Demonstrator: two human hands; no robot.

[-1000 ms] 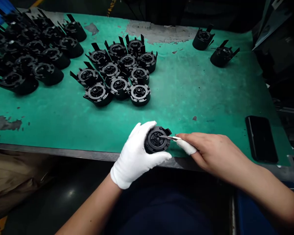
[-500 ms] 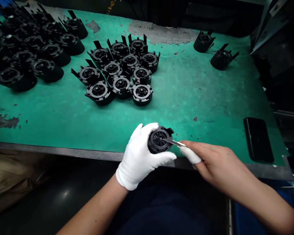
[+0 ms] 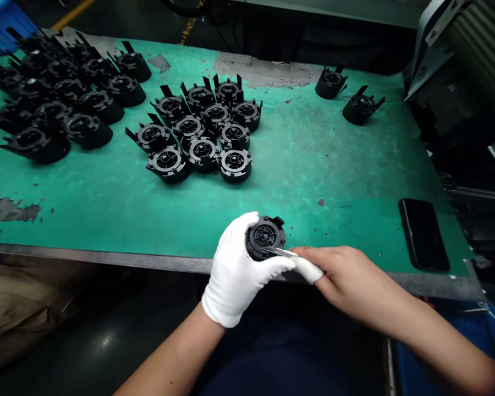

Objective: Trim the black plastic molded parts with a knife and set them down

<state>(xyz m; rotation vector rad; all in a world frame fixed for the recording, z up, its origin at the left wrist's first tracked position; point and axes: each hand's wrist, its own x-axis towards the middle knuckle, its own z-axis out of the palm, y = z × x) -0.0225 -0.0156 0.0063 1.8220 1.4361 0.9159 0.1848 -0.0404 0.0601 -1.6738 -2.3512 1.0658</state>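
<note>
My left hand (image 3: 235,269), in a white glove, is wrapped round a round black plastic part (image 3: 265,236) above the table's front edge. The part's ribbed face is turned up towards me, and a tab sticks out at its upper right. Between thumb and fingers, my right hand (image 3: 342,275) grips a thin pointed blade (image 3: 277,251), which looks like a craft knife; its handle is hidden in the hand. A white cover sits on the right thumb. The blade's tip lies over the lower face of the part; I cannot tell whether it touches.
Several similar black parts (image 3: 202,151) stand grouped mid-table, with a larger cluster (image 3: 86,129) at the left. Two more, one a black housing (image 3: 358,107), stand at the back right. A phone (image 3: 424,234) lies on the worn green mat (image 3: 305,165) at the right.
The blade's tip has moved from the centre of the part's face down to its lower side. My right hand has come closer to the left hand. The camera view has shifted slightly.
</note>
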